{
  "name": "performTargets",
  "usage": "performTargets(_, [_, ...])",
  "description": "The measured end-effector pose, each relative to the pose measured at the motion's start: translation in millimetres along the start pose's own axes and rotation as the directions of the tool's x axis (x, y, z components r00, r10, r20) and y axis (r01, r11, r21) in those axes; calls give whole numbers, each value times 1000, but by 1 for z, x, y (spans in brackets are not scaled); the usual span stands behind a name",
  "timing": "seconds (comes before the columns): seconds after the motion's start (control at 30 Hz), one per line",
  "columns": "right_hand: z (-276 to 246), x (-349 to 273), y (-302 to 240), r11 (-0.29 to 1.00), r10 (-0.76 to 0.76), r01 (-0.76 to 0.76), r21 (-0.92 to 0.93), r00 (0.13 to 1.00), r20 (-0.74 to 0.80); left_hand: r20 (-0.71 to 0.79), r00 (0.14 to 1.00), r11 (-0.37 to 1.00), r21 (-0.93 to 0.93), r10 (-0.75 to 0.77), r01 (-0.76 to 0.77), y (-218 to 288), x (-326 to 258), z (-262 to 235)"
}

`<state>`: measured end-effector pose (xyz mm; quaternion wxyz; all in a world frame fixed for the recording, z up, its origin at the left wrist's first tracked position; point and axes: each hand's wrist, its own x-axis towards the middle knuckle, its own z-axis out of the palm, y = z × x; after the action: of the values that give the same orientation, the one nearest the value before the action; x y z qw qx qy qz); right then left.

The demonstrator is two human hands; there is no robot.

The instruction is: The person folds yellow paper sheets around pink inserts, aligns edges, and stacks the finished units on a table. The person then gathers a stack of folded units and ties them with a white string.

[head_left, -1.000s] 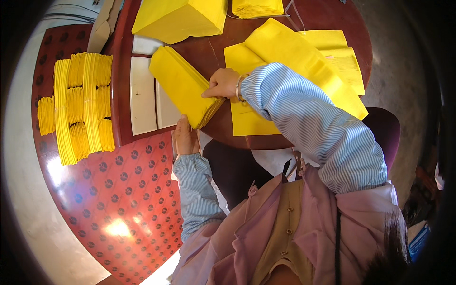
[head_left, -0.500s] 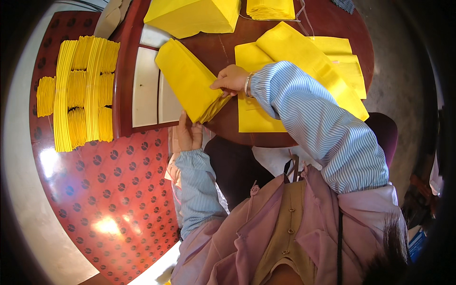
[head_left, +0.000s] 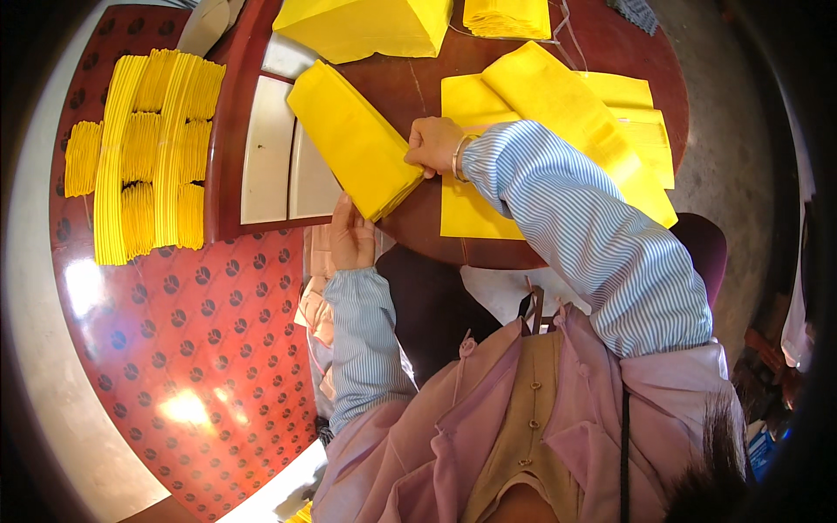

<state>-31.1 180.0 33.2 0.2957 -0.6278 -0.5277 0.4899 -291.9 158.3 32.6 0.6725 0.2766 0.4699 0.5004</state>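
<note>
A folded stack of yellow fabric sheets (head_left: 353,131) lies slanted across the left part of the round table, its lower end between my hands. My right hand (head_left: 433,145) is closed, thumb and fingers pinching the stack's right edge near the lower corner. At the lower left corner, my left hand (head_left: 352,240) holds the end of the stack with curled fingers; some fingertips are hidden. The layers at this end lie close together. To the right of my right hand, wider yellow sheets (head_left: 558,113) overlap, partly covered by my right sleeve.
The dark red round table (head_left: 418,87) carries a large yellow block-shaped pile (head_left: 366,26) and a smaller folded yellow pile (head_left: 506,19) at the back. Pale tile panels (head_left: 266,148) adjoin it. On the red patterned surface (head_left: 200,322) at left stand several yellow bundles (head_left: 139,148).
The layers at the stack's lower right end were fanned apart and now sit closer together. My right hand has shifted slightly right, and its fingers have curled in more.
</note>
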Motion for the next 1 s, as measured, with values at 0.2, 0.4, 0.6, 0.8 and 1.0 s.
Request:
performTargets(0.2, [-4,-9,1,997,-73,73,-9,997,-13,-49,999,982,188,18,-9,-1,0,6])
performTargets(0.4, [2,-7,3,998,-52,51,44,998,36,-88,993,957,272,-81,103,5,11,-6])
performTargets(0.6, [7,-4,3,979,70,-80,186,996,56,73,989,916,389,-132,93,10,27,-11])
performTargets(0.8, [11,-8,1,974,88,-83,210,996,-15,76,976,913,375,-203,160,21,33,-5])
performTargets(1.0, [11,-4,-2,969,96,-101,227,995,32,30,973,917,342,-227,203,28,27,2])
